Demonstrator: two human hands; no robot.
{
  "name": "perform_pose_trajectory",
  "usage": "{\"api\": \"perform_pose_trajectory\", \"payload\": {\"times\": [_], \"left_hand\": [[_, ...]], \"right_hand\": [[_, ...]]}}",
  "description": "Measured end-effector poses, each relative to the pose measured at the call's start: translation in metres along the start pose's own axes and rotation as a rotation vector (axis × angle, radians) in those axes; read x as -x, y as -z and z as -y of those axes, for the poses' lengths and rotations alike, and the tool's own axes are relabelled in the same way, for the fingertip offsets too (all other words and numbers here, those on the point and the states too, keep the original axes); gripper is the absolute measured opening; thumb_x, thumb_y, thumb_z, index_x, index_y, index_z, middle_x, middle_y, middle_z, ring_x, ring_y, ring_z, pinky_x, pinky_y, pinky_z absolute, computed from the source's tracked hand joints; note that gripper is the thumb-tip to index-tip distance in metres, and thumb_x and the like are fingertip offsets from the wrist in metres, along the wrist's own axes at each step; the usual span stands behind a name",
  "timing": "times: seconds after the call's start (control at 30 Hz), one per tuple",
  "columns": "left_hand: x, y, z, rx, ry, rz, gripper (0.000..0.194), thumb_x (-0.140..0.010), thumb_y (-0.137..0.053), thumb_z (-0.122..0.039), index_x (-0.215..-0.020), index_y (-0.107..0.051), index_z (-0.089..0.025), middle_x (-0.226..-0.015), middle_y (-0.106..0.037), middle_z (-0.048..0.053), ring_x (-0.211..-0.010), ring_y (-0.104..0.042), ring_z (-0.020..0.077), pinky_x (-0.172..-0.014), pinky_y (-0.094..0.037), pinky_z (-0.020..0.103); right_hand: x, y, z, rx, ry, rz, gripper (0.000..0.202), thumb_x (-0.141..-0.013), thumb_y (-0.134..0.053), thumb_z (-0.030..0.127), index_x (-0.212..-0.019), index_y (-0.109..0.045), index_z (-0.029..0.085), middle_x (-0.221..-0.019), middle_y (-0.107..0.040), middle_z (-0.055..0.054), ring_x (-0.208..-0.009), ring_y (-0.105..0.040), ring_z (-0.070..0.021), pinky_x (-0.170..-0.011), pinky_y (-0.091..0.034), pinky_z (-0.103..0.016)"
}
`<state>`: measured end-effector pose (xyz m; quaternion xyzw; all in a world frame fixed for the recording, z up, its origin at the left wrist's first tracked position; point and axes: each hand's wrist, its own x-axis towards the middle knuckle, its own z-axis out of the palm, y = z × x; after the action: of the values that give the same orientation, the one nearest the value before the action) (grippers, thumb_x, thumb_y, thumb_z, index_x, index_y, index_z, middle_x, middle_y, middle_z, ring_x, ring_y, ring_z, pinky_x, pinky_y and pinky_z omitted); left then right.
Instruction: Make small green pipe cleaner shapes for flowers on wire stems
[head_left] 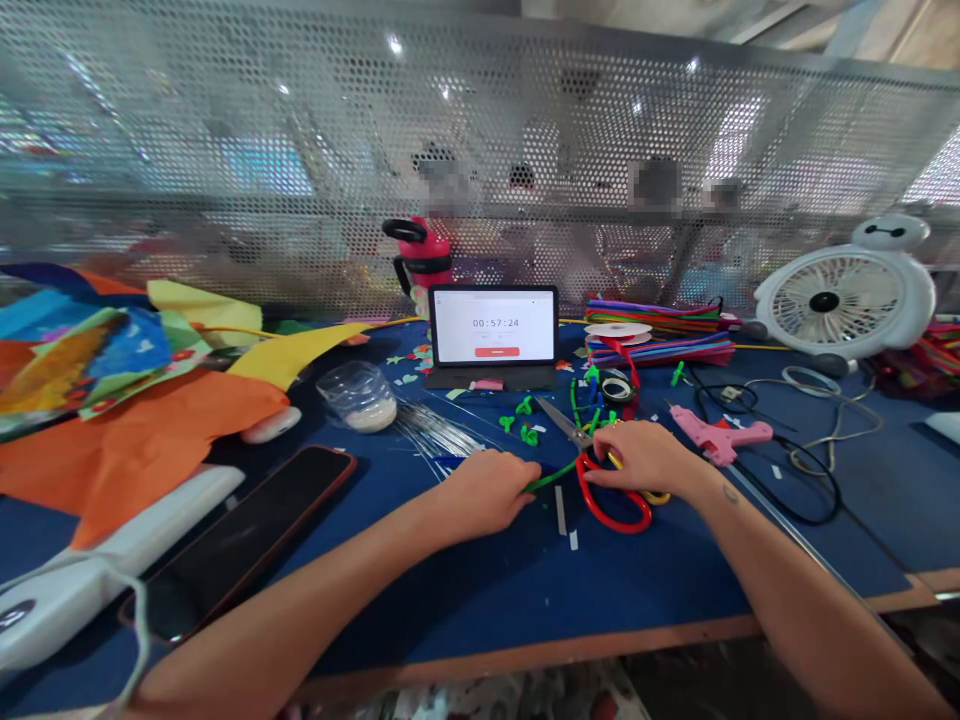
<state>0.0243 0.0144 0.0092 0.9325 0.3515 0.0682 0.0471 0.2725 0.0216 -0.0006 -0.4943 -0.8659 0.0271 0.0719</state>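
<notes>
My left hand (491, 492) is closed, pinching a green pipe cleaner (556, 476) that runs right toward the scissors. The scissors (615, 512) have steel blades, a large red handle loop and some yellow at the grip. Their blades point away from me and to the left. My right hand (643, 458) is closed over the handles, with its thumb across the red loop; some fingers are hidden. Beyond the blades lie several small twisted green pipe cleaner pieces (529, 436). A bundle of thin silvery wires (439, 428) is beside my left hand.
A tablet (495, 325) showing a timer stands at the back. Left are a clear cup (358, 398), a phone (255, 530) and coloured sheets (150, 430). Right are a pink glue gun (720, 434) with cables, pipe cleaner bundles (660, 350) and a white fan (825, 300).
</notes>
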Motion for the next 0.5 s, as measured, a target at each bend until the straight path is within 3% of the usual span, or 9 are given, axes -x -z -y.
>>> {"api": "perform_pose_trajectory", "payload": {"times": [0.17, 0.3, 0.43, 0.5], "left_hand": [[0.009, 0.043, 0.007, 0.292, -0.069, 0.118, 0.026, -0.085, -0.048, -0.024, -0.064, -0.063, -0.019, -0.050, -0.056, -0.003, -0.046, -0.050, 0.0096, -0.049, -0.034, 0.020], [0.018, 0.076, 0.026, 0.356, 0.103, -0.048, 0.031, -0.086, -0.046, -0.036, -0.076, -0.068, -0.017, -0.051, -0.058, -0.001, -0.048, -0.049, 0.0094, -0.050, -0.035, 0.020], [0.017, 0.093, 0.043, 0.427, 0.198, -0.224, 0.030, -0.084, -0.049, -0.040, -0.086, -0.069, -0.017, -0.050, -0.058, 0.000, -0.048, -0.048, 0.0106, -0.050, -0.036, 0.022], [0.011, 0.098, 0.049, 0.435, 0.197, -0.196, 0.031, -0.083, -0.050, -0.041, -0.086, -0.070, -0.018, -0.051, -0.058, 0.000, -0.047, -0.046, 0.0103, -0.048, -0.034, 0.022]], "right_hand": [[0.000, -0.001, -0.003, 0.013, -0.042, 0.026, 0.025, -0.077, -0.059, 0.046, -0.074, -0.056, 0.021, -0.073, -0.065, 0.001, -0.067, -0.058, -0.0158, -0.051, -0.020, -0.024], [-0.002, 0.003, 0.001, 0.001, -0.087, 0.033, 0.025, -0.074, -0.062, 0.045, -0.072, -0.058, 0.020, -0.069, -0.064, 0.000, -0.065, -0.058, -0.0161, -0.051, -0.019, -0.024], [-0.004, 0.009, 0.006, -0.229, -0.136, -0.185, 0.026, -0.081, -0.055, 0.044, -0.090, -0.057, 0.020, -0.060, -0.058, 0.002, -0.055, -0.052, -0.0130, -0.052, -0.026, -0.023], [-0.005, 0.009, 0.007, -0.445, -0.110, -0.314, 0.031, -0.084, -0.052, 0.043, -0.104, -0.051, 0.019, -0.058, -0.053, 0.005, -0.052, -0.051, -0.0118, -0.053, -0.032, -0.022]]}}
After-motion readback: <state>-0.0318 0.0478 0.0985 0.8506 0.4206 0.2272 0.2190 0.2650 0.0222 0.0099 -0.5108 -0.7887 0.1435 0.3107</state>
